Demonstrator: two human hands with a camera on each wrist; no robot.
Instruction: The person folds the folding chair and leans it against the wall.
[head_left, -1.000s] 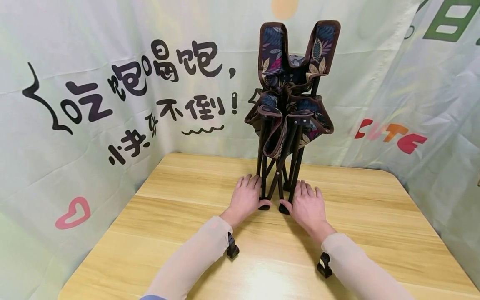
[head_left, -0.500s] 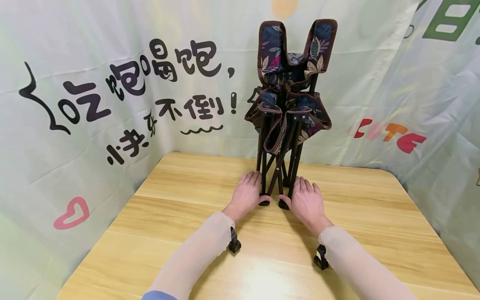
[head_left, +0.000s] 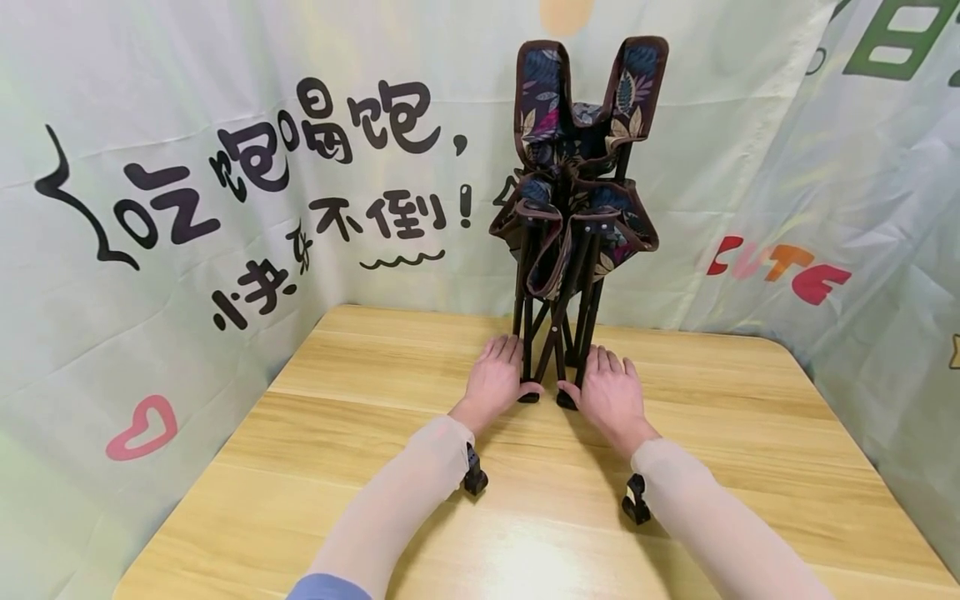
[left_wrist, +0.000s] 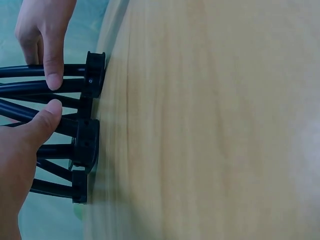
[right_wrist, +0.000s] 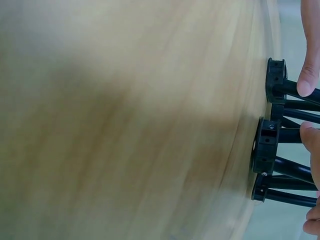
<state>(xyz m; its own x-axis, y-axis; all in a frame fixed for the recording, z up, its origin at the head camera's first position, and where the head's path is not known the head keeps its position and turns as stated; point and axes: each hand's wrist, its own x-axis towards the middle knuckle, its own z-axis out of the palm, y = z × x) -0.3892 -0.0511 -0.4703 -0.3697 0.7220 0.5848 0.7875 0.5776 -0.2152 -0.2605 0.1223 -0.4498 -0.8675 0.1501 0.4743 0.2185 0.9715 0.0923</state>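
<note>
A folded camping chair [head_left: 628, 92] with dark leaf-patterned fabric and brown edging stands upright at the back of the table. Its black tube legs [head_left: 558, 329] cross low down and end in black plastic feet [left_wrist: 89, 142]. On the left side, my left hand [head_left: 492, 379] holds the bottom of the legs, thumb across a front one. My right hand [head_left: 613, 396] does the same on the right side, its thumb [right_wrist: 308, 135] on a front leg just above the foot. The other fingers reach back along the outer legs, partly hidden in the wrist views.
Wood-grain table [head_left: 360, 467] under both forearms. Behind it and along the sides hangs a pale printed cloth [head_left: 247, 67] with black characters and coloured shapes; the chair stands close in front of it. Each wrist carries a small black camera mount [head_left: 474, 471].
Both hands have moved forward a little, and the chair's feet have slid with them toward the back of the table. The chair's top has shifted slightly left. The grip looks the same.
</note>
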